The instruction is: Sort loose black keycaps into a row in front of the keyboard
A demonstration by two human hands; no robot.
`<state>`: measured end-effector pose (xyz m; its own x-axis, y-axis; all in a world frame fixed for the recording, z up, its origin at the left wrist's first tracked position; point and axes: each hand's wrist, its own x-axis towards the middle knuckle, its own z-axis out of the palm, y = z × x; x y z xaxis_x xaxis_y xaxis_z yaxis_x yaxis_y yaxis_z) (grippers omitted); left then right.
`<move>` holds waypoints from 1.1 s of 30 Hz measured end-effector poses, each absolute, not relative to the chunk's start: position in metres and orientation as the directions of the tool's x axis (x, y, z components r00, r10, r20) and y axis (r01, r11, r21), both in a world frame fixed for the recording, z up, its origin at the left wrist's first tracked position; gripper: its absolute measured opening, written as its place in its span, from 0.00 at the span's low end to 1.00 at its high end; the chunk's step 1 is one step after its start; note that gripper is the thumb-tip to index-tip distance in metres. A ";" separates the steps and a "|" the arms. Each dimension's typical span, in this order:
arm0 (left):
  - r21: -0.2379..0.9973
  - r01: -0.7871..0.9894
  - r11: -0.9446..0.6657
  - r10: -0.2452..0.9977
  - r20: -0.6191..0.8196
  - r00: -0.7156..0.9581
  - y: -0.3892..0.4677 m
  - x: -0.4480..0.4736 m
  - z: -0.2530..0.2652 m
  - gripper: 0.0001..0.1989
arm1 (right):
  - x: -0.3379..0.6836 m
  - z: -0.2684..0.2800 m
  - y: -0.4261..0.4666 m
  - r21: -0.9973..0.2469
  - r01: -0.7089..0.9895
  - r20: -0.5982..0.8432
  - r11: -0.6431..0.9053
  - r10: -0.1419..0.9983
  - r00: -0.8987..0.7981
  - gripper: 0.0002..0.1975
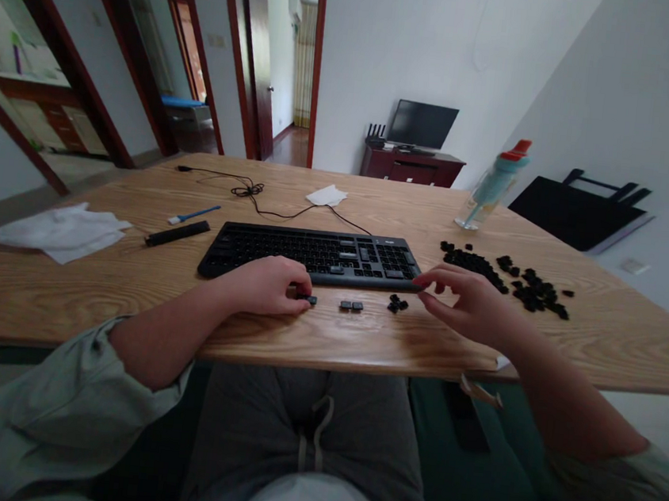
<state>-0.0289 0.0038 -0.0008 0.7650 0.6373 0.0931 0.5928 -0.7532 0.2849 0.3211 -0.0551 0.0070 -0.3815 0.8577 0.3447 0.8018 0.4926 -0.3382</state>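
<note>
Black keyboard (311,250) looks pretty bare, tons of keycaps (476,266) loose, left hand (274,284) pinching one, right hand (473,303) unclenched, seemingly empty.

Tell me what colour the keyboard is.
The keyboard is black; the head view shows it best.

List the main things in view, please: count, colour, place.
table: 1, light brown, foreground
keyboard: 1, black, centre
keycaps: many, dark, mostly table's right
cable: 1, black, behind keyboard
sheets: at least 2, white, table's left and rear
brush: 1, blue-white, left of keyboard
bar: 1, black, beside brush
bottle: 1, teal and red, right
monitor: 1, black, on cabinet
router: 1, black, beside monitor
cabinet: 1, dark red, far wall
left hand: 1, bare, at front keycaps
right hand: 1, bare, beside keyboard's right end
</note>
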 end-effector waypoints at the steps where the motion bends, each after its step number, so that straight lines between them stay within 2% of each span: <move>1: 0.286 0.593 -0.753 0.638 0.091 0.765 0.003 -0.028 -0.001 0.11 | 0.325 0.005 -0.057 -0.331 0.808 0.323 0.488 0.863 -0.389 0.10; 6: 0.290 0.605 -0.741 0.653 0.101 0.751 -0.002 -0.025 0.005 0.12 | 0.316 -0.008 -0.059 -0.280 0.842 0.214 0.461 0.885 -0.414 0.13; 13: 0.335 0.640 -0.691 0.722 0.280 0.633 -0.002 -0.036 0.019 0.14 | 0.301 -0.008 -0.055 -0.204 0.915 0.138 0.348 0.936 -0.325 0.11; 17: 0.328 0.613 -0.719 0.684 0.173 0.709 -0.002 -0.042 0.017 0.13 | 0.302 -0.009 -0.055 -0.219 0.915 0.145 0.339 0.938 -0.314 0.10; 20: 0.307 0.601 -0.738 0.655 0.112 0.747 -0.003 -0.042 0.012 0.12 | 0.304 -0.018 -0.056 -0.280 0.892 0.183 0.356 0.932 -0.314 0.11; 24: 0.292 0.590 -0.752 0.640 0.112 0.760 -0.003 -0.040 0.007 0.11 | 0.308 -0.034 -0.055 -0.368 0.855 0.239 0.365 0.926 -0.292 0.11; 33: 0.265 0.559 -0.786 0.603 0.125 0.788 -0.002 -0.032 0.001 0.12 | 0.311 -0.043 -0.055 -0.366 0.852 0.277 0.375 0.918 -0.286 0.12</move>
